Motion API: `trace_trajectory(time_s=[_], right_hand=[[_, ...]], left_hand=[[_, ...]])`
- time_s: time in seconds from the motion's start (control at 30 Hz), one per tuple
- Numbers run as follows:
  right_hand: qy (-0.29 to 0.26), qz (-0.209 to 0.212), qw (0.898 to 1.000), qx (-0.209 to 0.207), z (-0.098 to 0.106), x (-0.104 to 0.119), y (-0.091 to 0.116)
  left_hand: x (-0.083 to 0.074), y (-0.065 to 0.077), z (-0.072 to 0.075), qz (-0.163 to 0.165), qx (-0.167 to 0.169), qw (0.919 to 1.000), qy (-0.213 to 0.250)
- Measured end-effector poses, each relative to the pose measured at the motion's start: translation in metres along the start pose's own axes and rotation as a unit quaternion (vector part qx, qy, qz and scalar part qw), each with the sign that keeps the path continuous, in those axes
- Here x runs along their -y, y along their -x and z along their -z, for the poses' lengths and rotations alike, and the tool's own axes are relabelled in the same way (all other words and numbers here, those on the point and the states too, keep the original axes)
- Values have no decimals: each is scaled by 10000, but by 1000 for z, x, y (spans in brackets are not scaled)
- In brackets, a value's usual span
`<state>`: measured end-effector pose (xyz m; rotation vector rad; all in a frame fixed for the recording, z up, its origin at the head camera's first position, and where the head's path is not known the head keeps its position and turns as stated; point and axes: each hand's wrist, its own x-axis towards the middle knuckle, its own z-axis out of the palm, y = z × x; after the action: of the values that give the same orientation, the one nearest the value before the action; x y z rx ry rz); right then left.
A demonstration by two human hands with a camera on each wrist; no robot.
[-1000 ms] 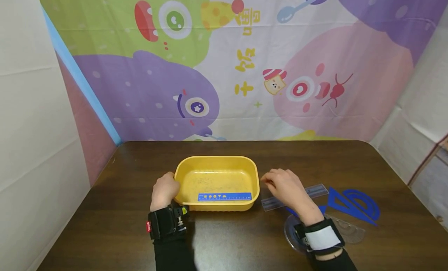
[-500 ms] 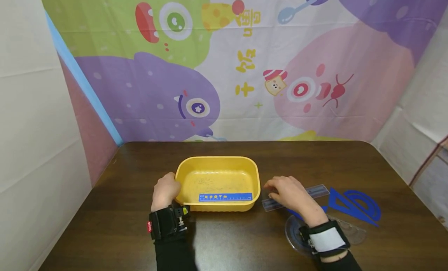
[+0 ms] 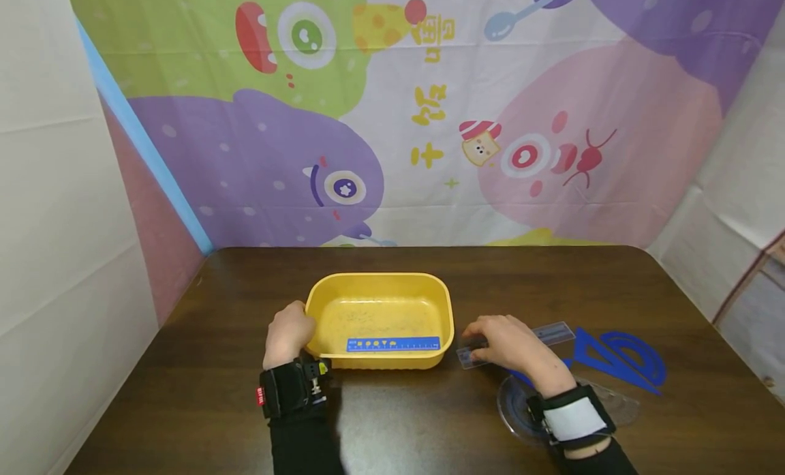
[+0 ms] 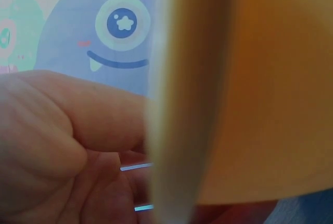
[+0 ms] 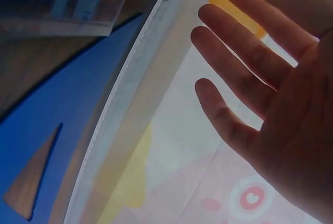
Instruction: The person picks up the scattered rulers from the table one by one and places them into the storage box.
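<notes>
Right hand (image 3: 512,342) overlaps clear ruler (image 3: 555,333) near blue triangle (image 3: 619,374).

The right hand (image 5: 283,104), fingers apart, is near a clear ruler (image 5: 136,78) and blue set square (image 5: 52,94).

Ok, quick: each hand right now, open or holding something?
Left hand: holding the yellow tub by its left edge.
Right hand: open, holding nothing, near the clear ruler.
</notes>
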<state>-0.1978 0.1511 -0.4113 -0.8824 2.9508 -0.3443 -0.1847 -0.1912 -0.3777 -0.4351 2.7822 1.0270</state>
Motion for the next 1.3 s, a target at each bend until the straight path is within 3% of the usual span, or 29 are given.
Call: trace_trajectory(time_s=[0.37,0.6,1.0,1.3], right_hand=[[-186,-360,9987,307,-4,1,4],[-44,-195,9994,270,-5,1,6],[681,16,9976,137,-12,2,6],[745,35,9971,156,-13,3,5]], left_hand=[[1,1,0,-23,40,10000,-16],[1,3,0,35,49,10000,57],[2,1,1,-62,22,10000,-43],[3,1,1,-103,33,9999,-53]])
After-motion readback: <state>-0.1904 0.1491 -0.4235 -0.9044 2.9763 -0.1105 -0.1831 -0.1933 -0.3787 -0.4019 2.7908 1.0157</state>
